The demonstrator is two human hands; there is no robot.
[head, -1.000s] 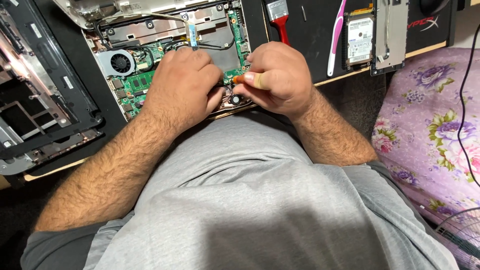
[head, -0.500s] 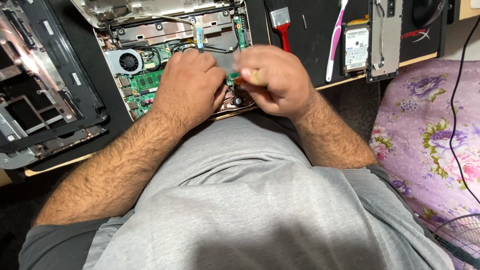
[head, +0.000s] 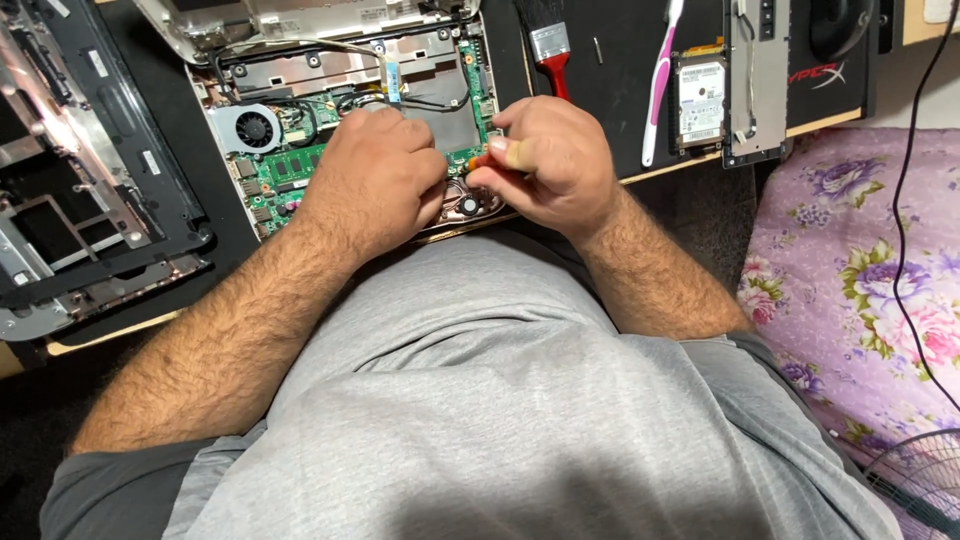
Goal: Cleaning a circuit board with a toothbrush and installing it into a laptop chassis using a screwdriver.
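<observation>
An opened laptop base (head: 300,70) lies on the black desk mat, showing a green circuit board (head: 290,175), a round fan (head: 256,128) and black cables. My left hand (head: 375,175) rests flat on the board's near edge, fingers curled down; what lies under it is hidden. My right hand (head: 550,160) is closed around a small tool with an orange handle (head: 480,160), its tip pointing down at the board's near right corner beside a small round part (head: 468,205). Both hands touch each other.
A removed black laptop cover (head: 90,210) lies at left. A red-handled brush (head: 550,55), a pink toothbrush (head: 662,80), a hard drive (head: 702,100) and a metal bracket (head: 757,70) lie at right. A floral purple cloth (head: 860,280) and a black cable (head: 905,200) are at far right.
The view has shifted slightly; both hands stay on the board's near edge. My right hand has turned a little around the orange-handled tool.
</observation>
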